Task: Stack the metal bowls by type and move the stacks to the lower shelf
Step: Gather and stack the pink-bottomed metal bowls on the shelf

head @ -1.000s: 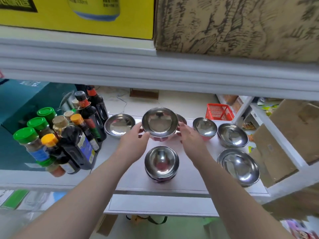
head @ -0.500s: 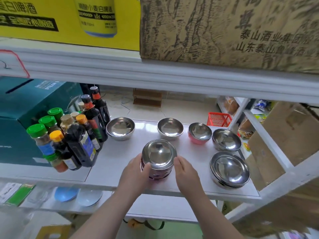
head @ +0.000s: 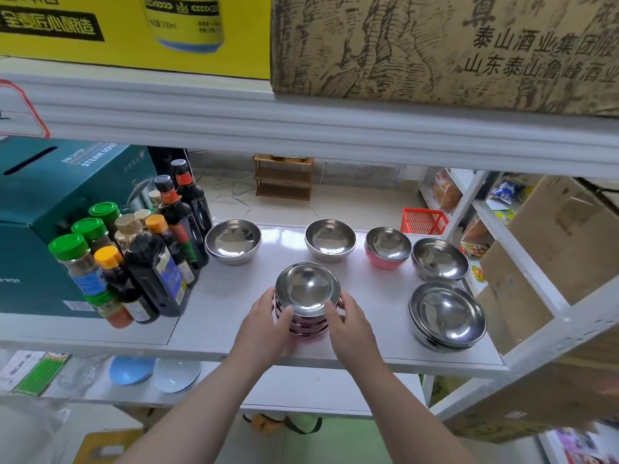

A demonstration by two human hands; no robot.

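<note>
Bowl stack (head: 307,298) at the shelf's (head: 214,316) front; four bowls behind, bottles (head: 150,259) left, another stack (head: 447,316) right.

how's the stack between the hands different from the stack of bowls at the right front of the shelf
The held stack is narrower and taller, with pink outer walls showing below its top bowl; the right front stack is wider, lower and plain steel outside. The left hand and right hand press the sides of the held stack, while the right front stack stands untouched. Both are upright, nested, shiny inside, and stand on the same white shelf.
</note>
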